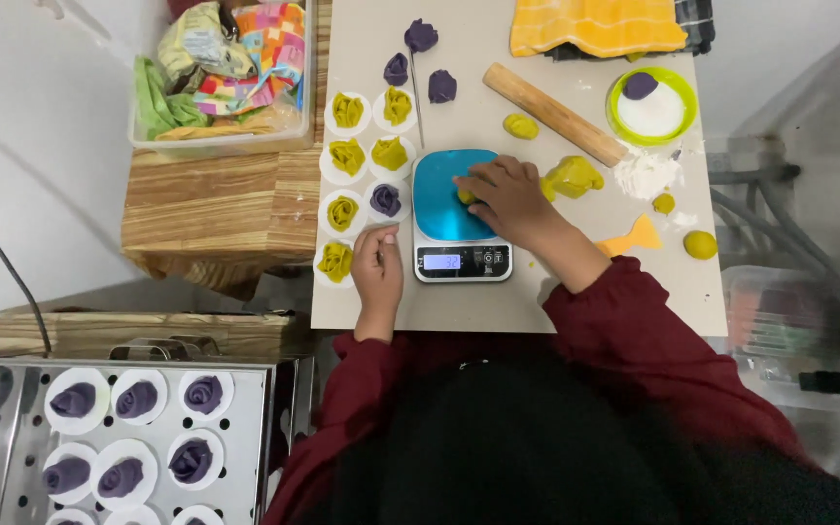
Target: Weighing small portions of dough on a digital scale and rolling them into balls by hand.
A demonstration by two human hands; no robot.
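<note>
Fingers of the right hand [506, 192] curl down over a small piece of yellow-green dough [466, 197], pressing or pinching it against the blue platform of a small digital kitchen scale [439, 204]; only a sliver of the dough shows under the fingertips, so how firmly it is gripped cannot be told. It sits on the platform, presumably to be weighed, since the scale's display [441, 261] is lit just below the wrist.

The left hand [378, 267] lies loosely closed and grips nothing, on the grey work board [420, 306] beside the scale's left edge, as if steadying the body. Just beyond its fingertips stand yellow-green dough roses on round white papers [342, 213], with one purple rose [385, 199] among them, kept in rows probably so each has its own sheet.

To the right of the right hand lie a larger lump of yellow-green dough [573, 177], a wooden rolling pin [554, 114], a spill of white flour [646, 175] and an orange plastic scraper [634, 238], all within easy reach. Farther off is a green-rimmed bowl [680, 122] holding flour and a purple dough ball.

Far left and nearer the body, a perforated steel steamer tray [245, 437] carries purple dough roses on papers [138, 400].
</note>
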